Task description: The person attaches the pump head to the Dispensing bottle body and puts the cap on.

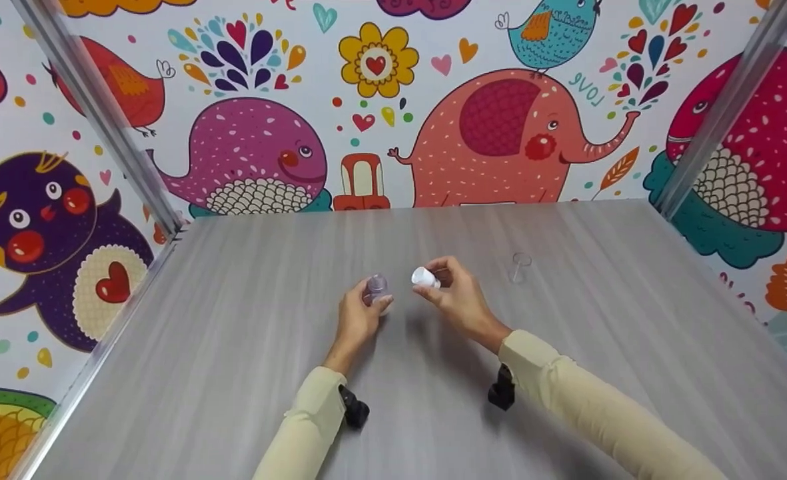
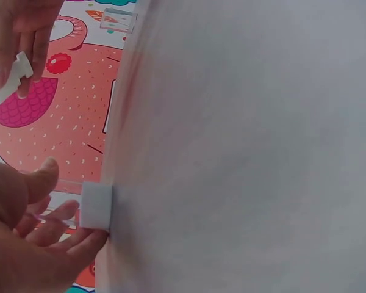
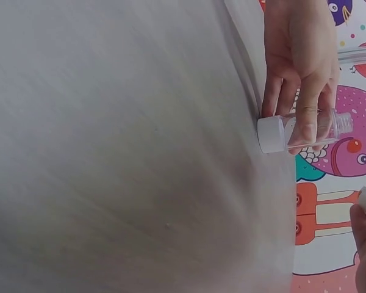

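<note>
My left hand (image 1: 354, 319) holds a small clear bottle (image 1: 378, 287) upright just above or on the table; I cannot tell whether it touches. In the right wrist view the bottle has a bare threaded neck (image 3: 344, 122) and a white base (image 3: 271, 135). Beside it, to the right and a little apart, my right hand (image 1: 465, 298) pinches a white stepped cap or pump top (image 1: 424, 277) between thumb and fingers. The left wrist view shows this white piece (image 2: 12, 80) tilted. Its underside is hidden.
A clear open cylinder (image 1: 519, 268), like an overcap, stands on the grey wood-grain table (image 1: 246, 347) to the right of my right hand. Metal posts (image 1: 100, 100) rise at the table's far corners. Behind stands a wall with cartoon animals (image 1: 500, 147).
</note>
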{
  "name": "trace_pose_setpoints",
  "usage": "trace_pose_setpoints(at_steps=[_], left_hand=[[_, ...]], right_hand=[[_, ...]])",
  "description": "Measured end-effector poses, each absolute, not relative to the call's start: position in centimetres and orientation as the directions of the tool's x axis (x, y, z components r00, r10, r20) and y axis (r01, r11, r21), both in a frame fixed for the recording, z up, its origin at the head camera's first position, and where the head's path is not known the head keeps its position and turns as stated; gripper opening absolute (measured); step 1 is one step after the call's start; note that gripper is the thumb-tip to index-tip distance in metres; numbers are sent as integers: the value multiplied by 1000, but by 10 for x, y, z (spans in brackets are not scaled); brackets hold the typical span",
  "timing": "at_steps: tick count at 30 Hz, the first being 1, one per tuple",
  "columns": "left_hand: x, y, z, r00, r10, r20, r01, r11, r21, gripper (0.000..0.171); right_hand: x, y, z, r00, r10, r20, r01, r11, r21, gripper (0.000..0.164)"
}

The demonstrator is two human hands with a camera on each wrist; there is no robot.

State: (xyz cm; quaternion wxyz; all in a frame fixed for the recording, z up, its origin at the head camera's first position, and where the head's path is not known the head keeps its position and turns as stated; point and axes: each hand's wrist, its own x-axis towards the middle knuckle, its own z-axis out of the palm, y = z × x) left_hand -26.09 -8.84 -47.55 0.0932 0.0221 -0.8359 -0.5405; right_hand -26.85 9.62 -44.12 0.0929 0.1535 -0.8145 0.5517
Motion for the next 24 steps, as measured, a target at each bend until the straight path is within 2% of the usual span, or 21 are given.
trace_pose_setpoints(at_steps=[12, 24], left_hand=[[-261, -89, -474, -983, -143, 113, 47, 402, 915, 50], [-263, -89, -475, -976, -140, 167, 97, 409, 907, 42]], right_hand=[[-273, 87, -432, -904, -211, 373, -428, 417, -802, 31], [-277, 79, -428, -877, -298, 378, -477, 440, -761, 31]])
